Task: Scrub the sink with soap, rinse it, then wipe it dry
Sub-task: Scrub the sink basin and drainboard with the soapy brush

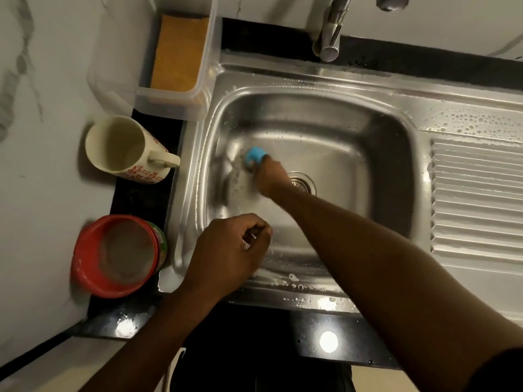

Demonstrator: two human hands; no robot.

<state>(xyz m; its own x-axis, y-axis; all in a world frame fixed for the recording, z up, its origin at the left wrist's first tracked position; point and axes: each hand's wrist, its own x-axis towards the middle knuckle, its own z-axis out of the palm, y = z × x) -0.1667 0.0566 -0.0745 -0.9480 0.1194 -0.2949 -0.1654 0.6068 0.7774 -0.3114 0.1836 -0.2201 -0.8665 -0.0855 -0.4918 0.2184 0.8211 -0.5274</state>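
You are in step 1 of 3. Your right hand (pixel 273 176) grips the small blue scrub pad (pixel 254 156) and presses it on the left floor of the stainless steel sink basin (pixel 339 131), near the drain (pixel 302 183). Suds bead the rim and the ribbed drainboard (pixel 475 193), so soaping looks well along. Your left hand (pixel 229 250) hovers over the near-left corner with its fingers curled, and I cannot tell if it holds anything. Rinsing and drying are not yet done.

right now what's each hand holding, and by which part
The right hand grips a blue scrubber by its rear end, the tip sticking out, low in the sink. The left hand is loosely curled, with nothing visible in it.
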